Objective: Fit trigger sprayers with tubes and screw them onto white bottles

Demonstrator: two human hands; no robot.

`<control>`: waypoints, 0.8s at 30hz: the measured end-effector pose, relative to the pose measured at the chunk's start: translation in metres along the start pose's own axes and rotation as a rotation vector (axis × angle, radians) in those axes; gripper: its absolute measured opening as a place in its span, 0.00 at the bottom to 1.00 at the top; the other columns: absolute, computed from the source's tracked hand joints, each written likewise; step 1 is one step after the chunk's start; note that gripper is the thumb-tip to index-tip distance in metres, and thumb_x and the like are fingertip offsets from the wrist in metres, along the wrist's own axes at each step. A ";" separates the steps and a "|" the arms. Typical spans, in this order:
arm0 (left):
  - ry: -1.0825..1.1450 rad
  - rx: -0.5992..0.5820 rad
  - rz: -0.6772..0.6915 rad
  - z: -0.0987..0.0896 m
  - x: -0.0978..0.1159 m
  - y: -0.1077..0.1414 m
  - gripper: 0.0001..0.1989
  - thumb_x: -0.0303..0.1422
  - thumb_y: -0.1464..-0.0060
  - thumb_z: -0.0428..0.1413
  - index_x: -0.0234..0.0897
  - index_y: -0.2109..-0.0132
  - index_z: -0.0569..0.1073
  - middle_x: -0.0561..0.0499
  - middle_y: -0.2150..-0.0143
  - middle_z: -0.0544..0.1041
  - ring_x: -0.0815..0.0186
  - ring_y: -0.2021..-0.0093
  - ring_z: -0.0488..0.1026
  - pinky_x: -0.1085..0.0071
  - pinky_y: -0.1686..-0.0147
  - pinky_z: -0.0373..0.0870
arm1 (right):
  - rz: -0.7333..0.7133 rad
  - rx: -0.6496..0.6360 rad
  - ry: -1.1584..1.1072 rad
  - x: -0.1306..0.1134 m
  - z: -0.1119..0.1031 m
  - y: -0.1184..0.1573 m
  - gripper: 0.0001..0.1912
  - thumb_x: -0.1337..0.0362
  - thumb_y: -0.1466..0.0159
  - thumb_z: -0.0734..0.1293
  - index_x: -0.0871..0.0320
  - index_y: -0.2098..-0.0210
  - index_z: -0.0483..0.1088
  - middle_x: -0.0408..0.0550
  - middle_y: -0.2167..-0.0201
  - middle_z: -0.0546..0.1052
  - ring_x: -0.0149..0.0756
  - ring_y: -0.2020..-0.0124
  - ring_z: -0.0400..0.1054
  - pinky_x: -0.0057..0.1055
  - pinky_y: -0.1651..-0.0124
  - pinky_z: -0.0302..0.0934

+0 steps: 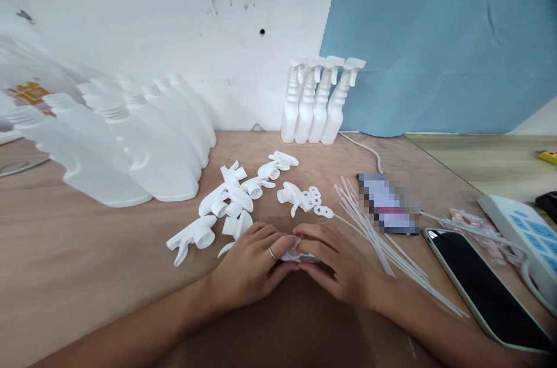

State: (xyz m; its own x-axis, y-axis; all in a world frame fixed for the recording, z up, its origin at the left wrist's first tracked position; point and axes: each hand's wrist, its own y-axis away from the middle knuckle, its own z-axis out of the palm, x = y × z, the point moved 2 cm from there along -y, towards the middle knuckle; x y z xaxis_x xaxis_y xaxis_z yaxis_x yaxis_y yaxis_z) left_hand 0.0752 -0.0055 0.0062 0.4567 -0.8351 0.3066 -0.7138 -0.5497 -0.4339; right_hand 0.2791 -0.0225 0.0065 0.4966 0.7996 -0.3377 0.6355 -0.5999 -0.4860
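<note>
Close to my body at the front of the wooden table, both hands meet around a small white plastic piece (292, 252). My left hand (256, 260) grips its left side, with a ring on one finger. From the right, the curled fingers of my right hand (333, 260) hold the same piece. Fingers cover most of it, so I cannot tell its exact kind. Several loose white trigger spray heads (194, 237) lie just beyond my left hand. Beyond my right hand are small white ring washers (317, 199) and a fan of thin white dip tubes (369, 228).
White bottles without tops (163, 159) crowd the back left. Several spray bottles with trigger heads (333, 109) stand in a row against the wall. At right lie a phone (483, 287), a lit, blurred-out device (387, 202), a cable, a small plastic bag (478, 231) and a blue-buttoned device (526, 234).
</note>
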 end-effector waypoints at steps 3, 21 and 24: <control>0.008 0.008 -0.003 0.000 -0.001 0.001 0.17 0.39 0.39 0.58 0.38 0.49 0.63 0.49 0.58 0.76 0.60 0.58 0.72 0.61 0.56 0.67 | 0.028 -0.008 -0.009 0.002 -0.001 -0.001 0.14 0.67 0.31 0.63 0.55 0.46 0.66 0.54 0.49 0.74 0.42 0.51 0.69 0.41 0.49 0.66; 0.012 0.074 0.101 0.000 -0.001 0.001 0.10 0.29 0.36 0.54 0.38 0.49 0.66 0.52 0.61 0.78 0.66 0.62 0.75 0.65 0.57 0.67 | -0.068 -0.025 0.084 0.003 0.005 -0.002 0.09 0.65 0.28 0.61 0.58 0.51 0.68 0.52 0.57 0.79 0.40 0.61 0.73 0.37 0.59 0.67; 0.007 0.070 0.125 -0.001 0.000 0.000 0.06 0.29 0.36 0.54 0.38 0.52 0.67 0.53 0.63 0.78 0.67 0.64 0.74 0.66 0.59 0.68 | -0.091 -0.038 0.117 0.002 0.004 -0.003 0.09 0.64 0.28 0.60 0.59 0.52 0.68 0.51 0.58 0.79 0.39 0.62 0.73 0.36 0.60 0.66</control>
State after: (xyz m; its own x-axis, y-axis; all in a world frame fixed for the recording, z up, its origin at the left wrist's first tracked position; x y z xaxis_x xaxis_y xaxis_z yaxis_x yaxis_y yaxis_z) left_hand 0.0753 -0.0055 0.0069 0.3626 -0.8971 0.2522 -0.7262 -0.4417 -0.5269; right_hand 0.2761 -0.0186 0.0044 0.5001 0.8433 -0.1966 0.7015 -0.5277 -0.4790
